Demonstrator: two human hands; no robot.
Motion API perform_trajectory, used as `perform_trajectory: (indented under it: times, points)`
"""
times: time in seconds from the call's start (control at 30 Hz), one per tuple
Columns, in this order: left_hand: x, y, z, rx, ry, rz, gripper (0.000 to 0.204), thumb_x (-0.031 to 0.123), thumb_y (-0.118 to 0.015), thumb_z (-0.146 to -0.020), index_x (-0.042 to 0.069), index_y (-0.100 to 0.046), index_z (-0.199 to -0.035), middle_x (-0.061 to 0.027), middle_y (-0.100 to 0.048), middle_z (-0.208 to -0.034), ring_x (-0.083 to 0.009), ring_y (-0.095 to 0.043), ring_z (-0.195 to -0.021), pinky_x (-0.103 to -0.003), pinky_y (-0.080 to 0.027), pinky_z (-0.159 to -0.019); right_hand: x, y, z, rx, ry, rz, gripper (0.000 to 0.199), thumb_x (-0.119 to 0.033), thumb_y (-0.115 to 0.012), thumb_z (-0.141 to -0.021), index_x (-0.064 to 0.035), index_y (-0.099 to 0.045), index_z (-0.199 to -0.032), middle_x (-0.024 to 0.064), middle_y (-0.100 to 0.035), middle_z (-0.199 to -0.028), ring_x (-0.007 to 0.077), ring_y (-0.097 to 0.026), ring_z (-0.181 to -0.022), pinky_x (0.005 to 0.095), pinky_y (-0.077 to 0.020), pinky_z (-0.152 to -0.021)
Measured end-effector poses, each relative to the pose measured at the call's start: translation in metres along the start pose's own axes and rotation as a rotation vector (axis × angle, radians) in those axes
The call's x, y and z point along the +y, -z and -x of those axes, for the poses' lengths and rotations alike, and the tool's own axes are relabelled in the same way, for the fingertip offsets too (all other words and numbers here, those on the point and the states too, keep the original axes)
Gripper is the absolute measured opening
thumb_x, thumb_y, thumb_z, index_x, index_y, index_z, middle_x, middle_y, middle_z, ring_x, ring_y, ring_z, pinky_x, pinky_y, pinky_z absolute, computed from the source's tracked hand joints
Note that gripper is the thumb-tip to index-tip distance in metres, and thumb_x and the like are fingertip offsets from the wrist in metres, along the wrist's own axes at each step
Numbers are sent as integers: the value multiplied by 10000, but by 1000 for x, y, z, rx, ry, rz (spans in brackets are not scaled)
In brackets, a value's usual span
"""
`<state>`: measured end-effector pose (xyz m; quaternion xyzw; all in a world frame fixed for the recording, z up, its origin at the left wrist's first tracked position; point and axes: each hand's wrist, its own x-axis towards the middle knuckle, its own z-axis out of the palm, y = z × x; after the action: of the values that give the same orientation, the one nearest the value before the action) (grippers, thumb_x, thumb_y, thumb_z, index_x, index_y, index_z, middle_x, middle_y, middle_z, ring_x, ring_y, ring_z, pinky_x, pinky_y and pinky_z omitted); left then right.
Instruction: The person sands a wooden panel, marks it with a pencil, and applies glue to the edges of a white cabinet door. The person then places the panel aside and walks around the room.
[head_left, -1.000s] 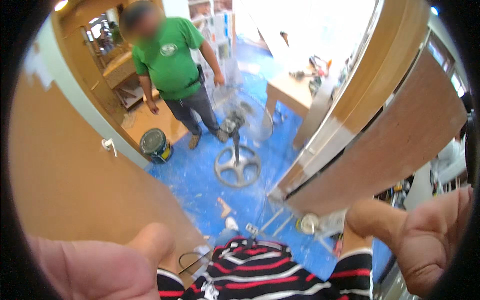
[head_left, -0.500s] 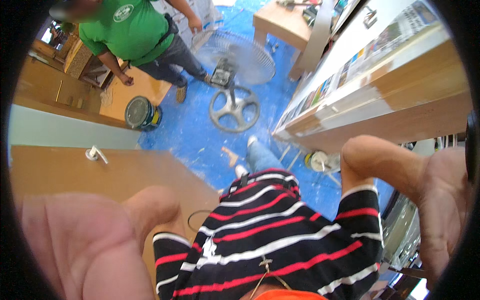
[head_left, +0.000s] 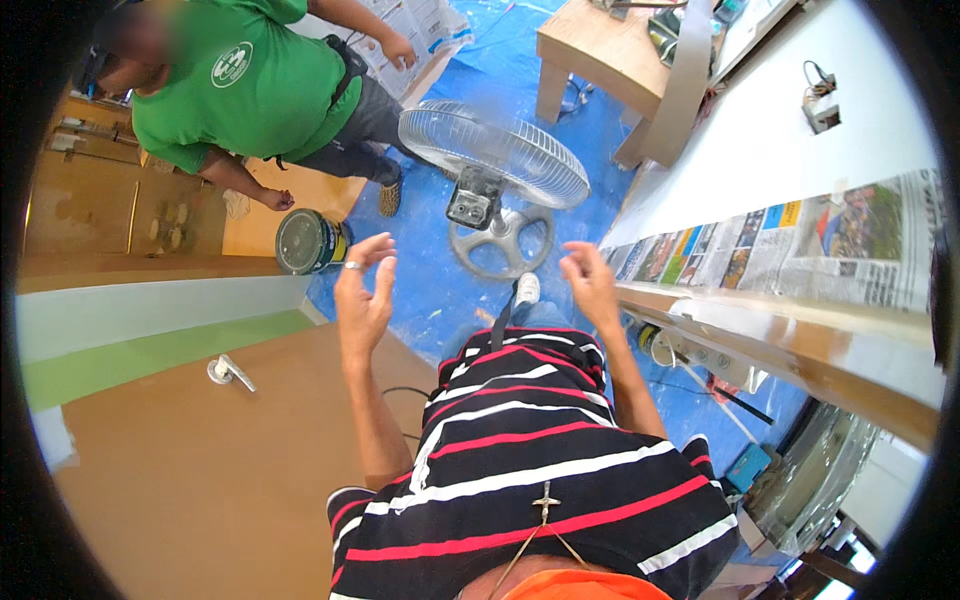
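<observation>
My left hand (head_left: 366, 300) is raised in front of me, a ring on one finger, its fingers apart and nothing in them. My right hand (head_left: 590, 285) is lifted across from it, fingers loosely spread, also holding nothing. Just beyond and between the two stands a pedestal fan (head_left: 474, 196), its wire cage tilted and its round spoked base (head_left: 500, 240) on the blue floor sheet. Neither hand touches the fan. Past my left hand sits a dark lidded bucket (head_left: 303, 241).
A co-worker in a green shirt (head_left: 240, 95) stands at the far left. A brown door with a lever handle (head_left: 232, 372) is on my left. Newspaper (head_left: 760, 255) lines the wall ledge at right. A wooden table (head_left: 600, 50) stands at the back. Blue sheeting (head_left: 400, 262) covers the floor.
Both hands have come away from close beside the camera, down and forward in front of my body. My view has shifted forward toward the fan.
</observation>
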<state>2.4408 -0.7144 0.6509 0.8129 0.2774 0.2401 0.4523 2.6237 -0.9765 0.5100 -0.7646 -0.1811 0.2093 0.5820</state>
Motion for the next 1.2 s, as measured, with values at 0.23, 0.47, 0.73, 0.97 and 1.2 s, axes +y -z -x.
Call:
perform_trajectory:
  times: [0.23,0.47,0.73,0.97,1.2]
  points:
    - [-54,-46,-27,-394,-30,-192,295,121,-659,-939,42,-634,-1222,-145,-701,-1081,-280,-680,-989,-369,-520,-869,104,-64,-23,-594,-4,382,369,-271,-673,-899,-82,-625,-1213,192,-704,-1072,379,-684,-974,466,-532,-838]
    - [-81,-39,-48,-596,-113,-189,330,201,-660,-944,69,-628,-1245,-153,-692,-1087,-326,-656,-1030,-427,-506,-895,235,-100,-63,-264,-292,132,330,-244,-674,-891,-23,-662,-1136,147,-720,-972,261,-704,-834,392,-547,-736]
    - [-176,68,-101,-773,-250,-227,373,265,-621,-947,38,-609,-1243,-218,-674,-1169,-394,-620,-1122,-495,-478,-962,311,-136,3,129,-763,-16,241,-214,-642,-911,-29,-669,-1063,88,-667,-741,172,-640,-589,301,-492,-487]
    - [-244,223,-163,-519,-174,-326,380,293,-607,-963,68,-615,-1269,-199,-656,-1230,-383,-614,-1129,-488,-475,-961,272,-269,14,-160,-879,-61,404,-353,-603,-953,-65,-638,-1235,112,-680,-843,227,-679,-747,388,-518,-633]
    - [-290,301,-170,-305,48,-311,394,303,-622,-954,62,-618,-1266,-194,-666,-1209,-377,-616,-1136,-481,-478,-966,203,-351,-79,-317,-912,69,460,-401,-598,-962,-85,-606,-1296,117,-677,-982,232,-670,-874,413,-499,-745]
